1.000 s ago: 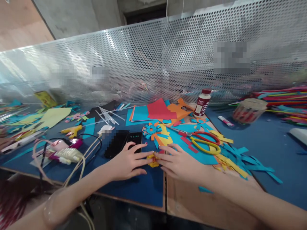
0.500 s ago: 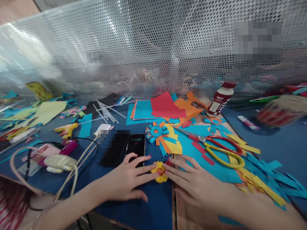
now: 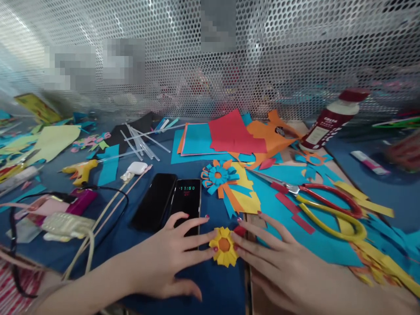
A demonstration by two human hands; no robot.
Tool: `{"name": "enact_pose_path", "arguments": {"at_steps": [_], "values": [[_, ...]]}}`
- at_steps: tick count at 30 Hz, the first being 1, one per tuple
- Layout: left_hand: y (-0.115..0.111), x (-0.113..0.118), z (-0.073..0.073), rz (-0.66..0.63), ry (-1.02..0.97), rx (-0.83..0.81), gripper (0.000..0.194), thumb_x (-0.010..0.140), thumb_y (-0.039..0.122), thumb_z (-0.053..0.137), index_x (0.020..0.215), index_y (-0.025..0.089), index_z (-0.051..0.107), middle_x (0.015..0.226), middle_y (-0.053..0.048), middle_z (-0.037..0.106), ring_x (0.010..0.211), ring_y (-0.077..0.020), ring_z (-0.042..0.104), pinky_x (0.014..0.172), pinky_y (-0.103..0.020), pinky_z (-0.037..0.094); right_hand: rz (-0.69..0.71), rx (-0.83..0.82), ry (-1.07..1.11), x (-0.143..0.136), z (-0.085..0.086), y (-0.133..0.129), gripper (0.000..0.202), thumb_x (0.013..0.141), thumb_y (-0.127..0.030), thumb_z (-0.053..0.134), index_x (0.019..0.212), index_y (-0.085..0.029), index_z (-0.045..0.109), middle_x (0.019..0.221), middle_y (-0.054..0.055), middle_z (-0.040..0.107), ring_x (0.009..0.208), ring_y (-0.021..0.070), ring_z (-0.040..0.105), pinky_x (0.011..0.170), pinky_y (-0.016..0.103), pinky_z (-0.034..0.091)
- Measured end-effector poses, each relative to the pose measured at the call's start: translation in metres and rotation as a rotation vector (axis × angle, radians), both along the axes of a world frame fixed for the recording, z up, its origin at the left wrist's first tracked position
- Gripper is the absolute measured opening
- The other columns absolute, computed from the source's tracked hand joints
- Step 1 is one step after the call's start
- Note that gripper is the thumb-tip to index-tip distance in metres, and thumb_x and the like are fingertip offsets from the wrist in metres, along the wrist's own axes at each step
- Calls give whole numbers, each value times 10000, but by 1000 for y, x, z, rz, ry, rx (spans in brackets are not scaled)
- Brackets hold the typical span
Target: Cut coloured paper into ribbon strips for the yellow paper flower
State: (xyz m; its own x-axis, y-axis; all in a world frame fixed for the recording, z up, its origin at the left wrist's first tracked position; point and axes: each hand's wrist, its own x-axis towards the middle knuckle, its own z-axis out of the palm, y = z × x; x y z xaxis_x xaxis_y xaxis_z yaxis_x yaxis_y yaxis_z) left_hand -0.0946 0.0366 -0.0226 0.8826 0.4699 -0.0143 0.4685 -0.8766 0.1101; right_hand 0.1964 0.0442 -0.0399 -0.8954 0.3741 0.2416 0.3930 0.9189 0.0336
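Note:
A small yellow paper flower with an orange centre (image 3: 224,246) lies flat on the blue table. My left hand (image 3: 167,256) rests to its left with fingers spread, fingertips at the petals and part of the hand over a lit phone (image 3: 186,199). From the other side my right hand (image 3: 278,251), also spread, reaches its fingertips to the petals. A small red paper piece (image 3: 239,230) shows by the right fingertips. Just beyond the hands lies a blue and orange paper flower (image 3: 218,176) with strips hanging from it.
Red and yellow handled scissors (image 3: 331,210) lie on blue paper at right, near a bottle (image 3: 331,122). A second phone (image 3: 155,201), a yellow glue gun (image 3: 80,170), cables and clear glue sticks (image 3: 141,142) occupy the left. A perforated metal screen (image 3: 183,57) stands behind.
The view has come closer and tilted down. My fingertips have drawn back from the yellow flower's middle to its edges, and its orange centre now shows fully.

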Motion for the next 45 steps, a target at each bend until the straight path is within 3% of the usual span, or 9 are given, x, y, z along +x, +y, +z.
{"name": "enact_pose_path", "arguments": {"at_steps": [6, 10, 16, 21, 28, 32, 36, 40, 45], "values": [[-1, 2, -5, 20, -48, 72, 462, 897, 516, 473, 1272, 256, 543, 1388, -28, 518, 1311, -264, 399, 1082, -441, 174, -13, -46, -27, -1, 8, 3, 475, 887, -308, 479, 1362, -291, 475, 1344, -35, 553, 1277, 270, 455, 1000, 466, 429], [-4, 4, -9, 26, -47, 134, 434, 907, 495, 470, 1274, 273, 534, 1405, -14, 501, 1286, -245, 426, 1088, -432, 159, -51, 31, 43, -9, 5, 0, 355, 901, -381, 467, 1232, -348, 589, 1222, -40, 642, 1163, 292, 551, 967, 499, 427], [-5, 3, -13, 20, -56, 149, 450, 890, 503, 495, 1279, 279, 529, 1381, -24, 525, 1294, -253, 426, 1096, -454, 174, -21, 147, 37, -10, -11, -8, 398, 881, -441, 491, 1231, -284, 598, 1218, 9, 647, 1194, 303, 519, 998, 514, 387], [-6, 4, -11, 17, -105, 193, 460, 876, 491, 527, 1241, 214, 563, 1306, -51, 591, 1268, -243, 461, 1122, -446, 172, -31, 189, 16, -8, -8, -10, 442, 866, -452, 500, 1245, -244, 592, 1259, 20, 623, 1128, 341, 565, 895, 525, 455], [-14, 13, -8, 49, -109, 250, 339, 894, 363, 548, 1182, 192, 600, 1271, -54, 615, 1243, -236, 486, 1128, -442, 163, -110, 120, 117, -6, -12, -15, 408, 905, -405, 477, 1234, -196, 596, 1292, 5, 601, 1220, 269, 503, 1079, 482, 333], [-19, 19, -9, 123, -110, 270, 286, 903, 313, 534, 1155, 203, 614, 1292, -34, 601, 1246, -241, 477, 1136, -466, 123, -117, 109, 122, 11, -4, -17, 369, 901, -276, 446, 1234, -208, 590, 1283, 31, 607, 1217, 255, 506, 1090, 485, 319], [-24, 24, -8, 170, -118, 306, 253, 902, 298, 533, 1112, 203, 636, 1263, -43, 621, 1224, -242, 502, 1131, -482, 157, -180, 117, 152, 49, -2, -18, 331, 897, -215, 421, 1159, -277, 614, 1209, 20, 647, 1182, 264, 527, 1043, 535, 338], [-33, 34, 11, 218, -217, 267, 291, 891, 253, 547, 1172, 214, 609, 1226, -42, 643, 1209, -224, 524, 1111, -474, 282, -326, 96, 158, 86, -7, -19, 299, 875, -283, 522, 1165, -268, 594, 1140, 30, 670, 1187, 286, 521, 987, 530, 392], [-60, 41, 63, 226, -414, -37, 421, 909, 225, 458, 1322, 295, 503, 1241, -43, 628, 1151, -205, 578, 936, -388, 521, -428, 71, 168, 113, -7, -22, 277, 898, -327, 476, 1133, -295, 619, 1090, 27, 692, 1095, 295, 588, 934, 530, 435]]}}
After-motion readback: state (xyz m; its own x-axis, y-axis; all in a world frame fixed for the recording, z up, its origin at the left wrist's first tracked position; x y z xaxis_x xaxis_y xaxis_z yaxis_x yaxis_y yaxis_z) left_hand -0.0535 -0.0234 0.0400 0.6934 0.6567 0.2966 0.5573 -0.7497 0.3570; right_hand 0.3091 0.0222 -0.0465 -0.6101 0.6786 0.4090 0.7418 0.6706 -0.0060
